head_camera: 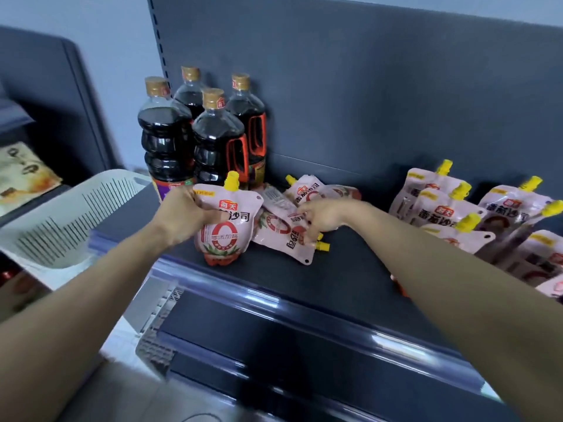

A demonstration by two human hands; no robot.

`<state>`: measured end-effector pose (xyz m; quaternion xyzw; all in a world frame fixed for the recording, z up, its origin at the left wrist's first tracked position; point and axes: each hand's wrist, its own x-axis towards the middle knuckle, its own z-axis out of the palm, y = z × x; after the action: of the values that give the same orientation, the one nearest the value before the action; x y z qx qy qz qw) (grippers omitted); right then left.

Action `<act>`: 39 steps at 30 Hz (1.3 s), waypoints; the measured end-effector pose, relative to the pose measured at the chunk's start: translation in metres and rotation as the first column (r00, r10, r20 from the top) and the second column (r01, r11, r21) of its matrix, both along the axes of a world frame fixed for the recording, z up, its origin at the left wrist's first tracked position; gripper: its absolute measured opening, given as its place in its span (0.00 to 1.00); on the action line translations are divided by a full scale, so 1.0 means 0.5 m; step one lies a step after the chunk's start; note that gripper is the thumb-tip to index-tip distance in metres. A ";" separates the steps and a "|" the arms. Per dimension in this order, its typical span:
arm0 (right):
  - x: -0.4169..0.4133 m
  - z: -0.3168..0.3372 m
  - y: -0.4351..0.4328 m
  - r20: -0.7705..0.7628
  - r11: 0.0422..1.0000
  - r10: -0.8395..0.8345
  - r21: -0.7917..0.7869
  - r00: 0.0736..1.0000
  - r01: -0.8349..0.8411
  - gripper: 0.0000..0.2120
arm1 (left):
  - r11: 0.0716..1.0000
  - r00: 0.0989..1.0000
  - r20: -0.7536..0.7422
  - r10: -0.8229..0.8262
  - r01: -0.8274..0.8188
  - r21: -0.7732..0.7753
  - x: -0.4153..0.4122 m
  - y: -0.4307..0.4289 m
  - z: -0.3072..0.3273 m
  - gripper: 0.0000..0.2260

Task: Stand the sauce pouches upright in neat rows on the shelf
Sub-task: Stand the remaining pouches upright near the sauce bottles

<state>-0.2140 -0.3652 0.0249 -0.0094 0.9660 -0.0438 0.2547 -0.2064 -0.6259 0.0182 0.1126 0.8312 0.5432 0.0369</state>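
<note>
My left hand grips a pink sauce pouch with a yellow spout, held upright near the front of the dark shelf. Just to its right, my right hand pinches another pink pouch that lies flat in a loose heap. More pouches lie tumbled behind that heap. At the right end of the shelf several pouches stand upright in rows, yellow spouts up.
Several tall dark sauce bottles with gold caps stand at the back left of the shelf. A white slotted basket sits to the left of the shelf. The shelf's front rail runs below my arms.
</note>
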 end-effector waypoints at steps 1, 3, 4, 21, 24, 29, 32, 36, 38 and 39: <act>-0.004 -0.007 0.000 -0.006 0.999 -0.023 -0.030 1.000 0.023 0.37 | 1.000 1.000 -0.002 0.012 -0.012 -0.010 0.000 -0.003 -0.002 0.10; -0.007 -0.016 0.000 -0.033 0.996 -0.049 -0.077 0.998 0.047 0.40 | 0.999 1.000 -0.006 0.025 -0.025 -0.023 0.000 -0.004 -0.006 0.09; -0.006 -0.021 0.000 -0.039 0.996 -0.051 -0.073 0.998 0.048 0.41 | 0.999 1.000 -0.005 0.026 -0.026 -0.027 0.001 -0.003 -0.006 0.09; 0.009 0.118 -0.052 -0.492 0.985 -0.160 -0.134 0.856 0.107 0.15 | 0.988 0.986 0.054 -0.157 0.156 0.021 -0.017 0.037 0.007 0.11; 0.029 0.184 -0.054 -0.530 0.989 -0.142 -0.108 0.836 0.100 0.12 | 0.981 0.978 0.084 -0.191 0.187 0.050 -0.020 0.040 0.005 0.10; 0.095 0.255 -0.026 -0.438 0.989 -0.115 0.031 0.892 0.143 0.13 | 0.968 0.963 0.101 -0.250 0.245 0.062 -0.022 0.073 0.007 0.10; 0.147 0.267 -0.003 -0.332 0.977 -0.191 0.028 0.924 0.212 0.12 | 0.952 0.948 0.097 -0.303 0.297 0.069 -0.016 0.108 0.009 0.09; 0.217 0.263 0.032 -0.245 0.946 -0.294 0.064 0.924 0.318 0.06 | 0.921 0.918 0.080 -0.388 0.383 0.072 0.002 0.167 0.010 0.09; 0.251 0.254 0.053 -0.216 0.919 -0.361 0.079 0.907 0.385 0.05 | 0.896 0.895 0.058 -0.442 0.439 0.067 0.014 0.195 0.010 0.09; 0.267 0.248 0.062 -0.209 0.905 -0.387 0.097 0.898 0.413 0.04 | 0.883 0.883 0.046 -0.468 0.465 0.065 0.022 0.207 0.010 0.09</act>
<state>-0.0805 -0.3339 0.1490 0.2035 0.9672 -0.0267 0.1494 -0.1954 -0.5223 0.0232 0.2937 0.7639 0.5428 0.1886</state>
